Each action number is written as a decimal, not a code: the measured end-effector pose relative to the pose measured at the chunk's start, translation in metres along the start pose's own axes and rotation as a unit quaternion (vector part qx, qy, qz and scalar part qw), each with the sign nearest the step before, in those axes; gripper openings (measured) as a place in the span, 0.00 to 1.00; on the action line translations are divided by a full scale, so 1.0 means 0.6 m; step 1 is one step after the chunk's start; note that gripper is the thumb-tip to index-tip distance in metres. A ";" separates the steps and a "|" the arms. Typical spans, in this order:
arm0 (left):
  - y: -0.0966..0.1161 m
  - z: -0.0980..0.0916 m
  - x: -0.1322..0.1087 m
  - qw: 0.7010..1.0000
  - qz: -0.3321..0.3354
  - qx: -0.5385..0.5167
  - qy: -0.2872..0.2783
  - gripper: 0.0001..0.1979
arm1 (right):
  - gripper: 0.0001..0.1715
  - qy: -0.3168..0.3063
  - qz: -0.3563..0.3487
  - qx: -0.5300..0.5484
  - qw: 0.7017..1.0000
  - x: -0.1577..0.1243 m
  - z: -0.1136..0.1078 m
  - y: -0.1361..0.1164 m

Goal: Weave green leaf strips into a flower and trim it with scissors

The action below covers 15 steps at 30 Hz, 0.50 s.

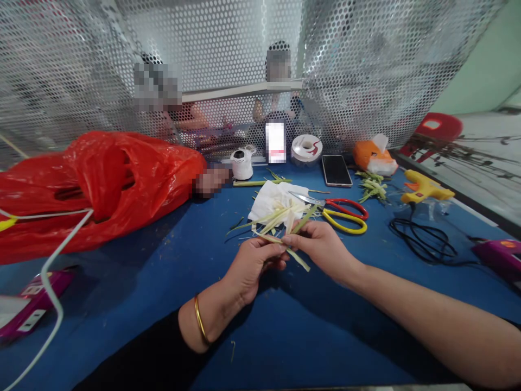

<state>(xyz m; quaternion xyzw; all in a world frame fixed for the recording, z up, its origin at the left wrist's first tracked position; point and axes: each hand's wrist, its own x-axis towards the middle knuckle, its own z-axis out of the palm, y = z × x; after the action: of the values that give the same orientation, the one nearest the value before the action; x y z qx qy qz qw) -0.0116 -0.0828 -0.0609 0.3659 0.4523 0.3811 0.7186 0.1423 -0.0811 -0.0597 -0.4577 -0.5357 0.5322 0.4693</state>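
Both of my hands meet over the middle of the blue table [163,282], pinching a bundle of thin pale green leaf strips [285,217]. My left hand [252,266], with a gold bangle on the wrist, grips the strips from the left. My right hand [321,247] pinches them from the right, fingers closed. The strips fan out away from me over a white tissue [272,193]. Red-and-yellow scissors [345,213] lie just right of the strips, untouched.
A big red plastic bag [101,184] fills the left. A yellow glue gun [423,190] with a black cable [423,239], a phone [336,170], a tape roll [306,149], cut leaf pieces [372,184] and an orange tissue pack [372,156] lie right. A perforated metal screen [366,65] stands behind; people sit beyond it.
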 end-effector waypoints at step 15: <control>0.009 0.001 -0.006 0.996 0.005 0.085 -0.029 0.18 | 0.10 0.037 0.043 0.102 0.993 0.005 -0.005 -0.006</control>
<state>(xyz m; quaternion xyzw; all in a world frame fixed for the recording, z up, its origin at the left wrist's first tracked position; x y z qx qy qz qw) -0.0129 -0.0838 -0.0547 0.4385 0.4605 0.3340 0.6957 0.1449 -0.0777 -0.0561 -0.4490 -0.4410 0.5865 0.5098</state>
